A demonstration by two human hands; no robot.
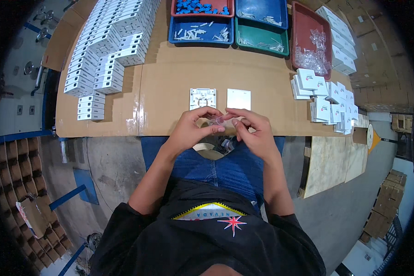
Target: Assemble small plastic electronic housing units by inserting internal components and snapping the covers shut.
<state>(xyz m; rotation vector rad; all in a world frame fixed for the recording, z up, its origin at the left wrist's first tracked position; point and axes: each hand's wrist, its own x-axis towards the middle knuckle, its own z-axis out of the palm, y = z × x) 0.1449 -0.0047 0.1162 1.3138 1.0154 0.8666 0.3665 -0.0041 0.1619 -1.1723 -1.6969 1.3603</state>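
A small clear piece (219, 121), maybe of plastic, is between the two hands, above the near edge of the cardboard-covered table (170, 69). The left hand (191, 129) holds it from its left side, with the thumb and the forefinger bent narrowly around it. The right hand (255, 129) is on the other side of the piece; its fingers are curled and their tips are very near to it, but I cannot tell if they also grip it. Just beyond the left hand lies a white square frame (203, 95) with its inner parts visible. Just beyond the right hand lies a flat white plate (239, 98), beside the frame and apart from it. Farther away, at the right, a red tray (298, 27) contains crumpled-looking clear pieces (312, 56).
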